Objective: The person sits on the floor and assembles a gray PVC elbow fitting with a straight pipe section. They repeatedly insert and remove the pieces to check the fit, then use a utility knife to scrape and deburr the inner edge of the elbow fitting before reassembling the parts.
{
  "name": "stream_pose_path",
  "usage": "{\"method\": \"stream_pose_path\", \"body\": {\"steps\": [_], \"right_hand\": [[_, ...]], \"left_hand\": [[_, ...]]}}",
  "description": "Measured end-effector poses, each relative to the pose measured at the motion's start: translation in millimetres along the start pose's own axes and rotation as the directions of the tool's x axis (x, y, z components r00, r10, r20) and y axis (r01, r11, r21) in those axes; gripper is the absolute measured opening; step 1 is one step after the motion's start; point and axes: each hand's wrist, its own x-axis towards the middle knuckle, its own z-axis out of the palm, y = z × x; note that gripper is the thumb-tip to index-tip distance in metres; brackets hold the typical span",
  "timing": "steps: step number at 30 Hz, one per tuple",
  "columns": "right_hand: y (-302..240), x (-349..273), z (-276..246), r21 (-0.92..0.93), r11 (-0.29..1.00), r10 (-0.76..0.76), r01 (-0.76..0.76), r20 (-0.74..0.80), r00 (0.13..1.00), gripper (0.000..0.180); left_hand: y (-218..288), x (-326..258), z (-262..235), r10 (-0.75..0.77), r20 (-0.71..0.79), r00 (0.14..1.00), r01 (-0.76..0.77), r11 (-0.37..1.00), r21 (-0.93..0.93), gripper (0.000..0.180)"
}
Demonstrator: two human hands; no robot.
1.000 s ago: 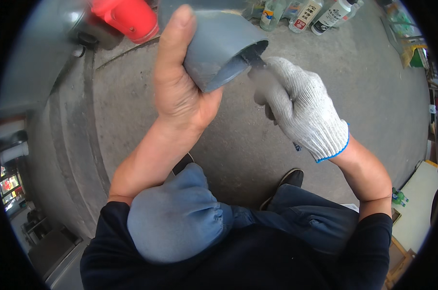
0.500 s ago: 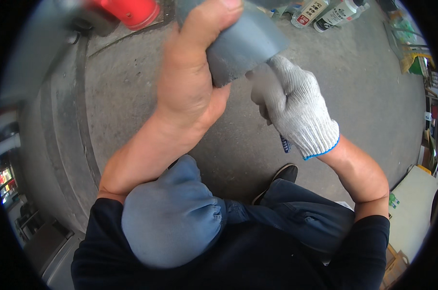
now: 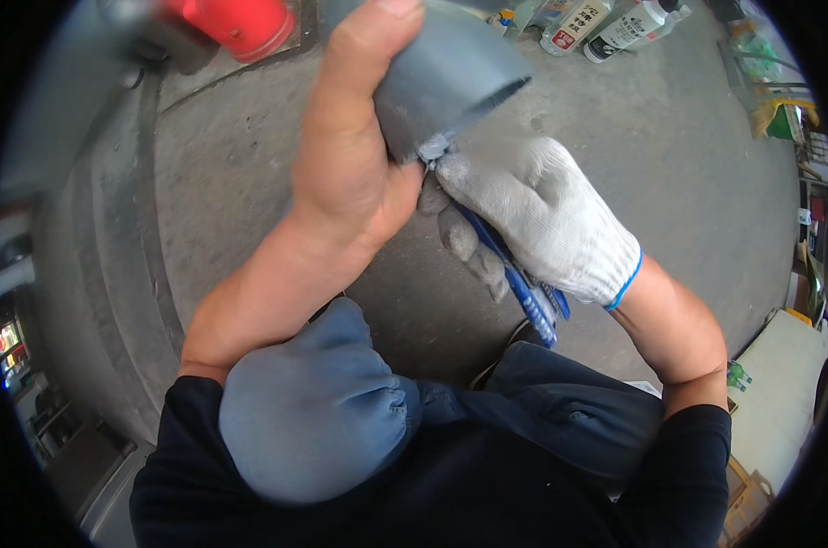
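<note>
Since the earlier frame, the gloved right hand (image 3: 555, 215) had moved left along the rim of the pipe (image 3: 455, 68), and more of the blue tool (image 3: 526, 297) showed. This hand was closed on the tool; the bare left hand (image 3: 341, 151) was clamped round the pipe, above the floor (image 3: 236, 151). Probably the pipe was light and stiff, its smooth wall a little slippery; the outside, away from the rim, seemed best for holding. The concrete floor looked hard and stained; farther stood bottles (image 3: 615, 35) and a red container (image 3: 249, 26).

Red rounded container (image 3: 247, 25), grey concrete floor (image 3: 236, 151)
White black-labelled bottle (image 3: 626, 33) beside clear cream-labelled bottle (image 3: 575, 25), near the top edge.
</note>
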Motion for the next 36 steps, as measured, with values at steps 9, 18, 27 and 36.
{"method": "stream_pose_path", "body": {"steps": [9,18,27,36], "right_hand": [[30.1,21.1,-33.9,-0.947,0.232,-0.763,0.224,-0.035,0.645,0.017],[45.9,29.6,-27.9,-0.873,0.338,-0.781,0.351,-0.051,0.623,0.014],[26.5,11.9,-0.9,-0.373,0.914,-0.265,0.161,-0.245,0.933,0.025],[6.1,2.6,-0.1,-0.178,0.982,-0.096,0.069,-0.146,0.985,0.032]], "left_hand": [[-2.3,-3.6,17.0,-0.110,-0.034,0.993,0.107,0.991,-0.083,0.043],[5.8,-12.3,14.8,-0.198,0.047,0.979,0.202,0.969,-0.143,0.031],[11.3,-5.8,3.4,-0.234,0.310,0.922,0.260,0.965,-0.046,0.033],[-2.4,-3.6,4.7,-0.046,-0.008,0.999,0.046,0.998,0.052,0.038]]}}
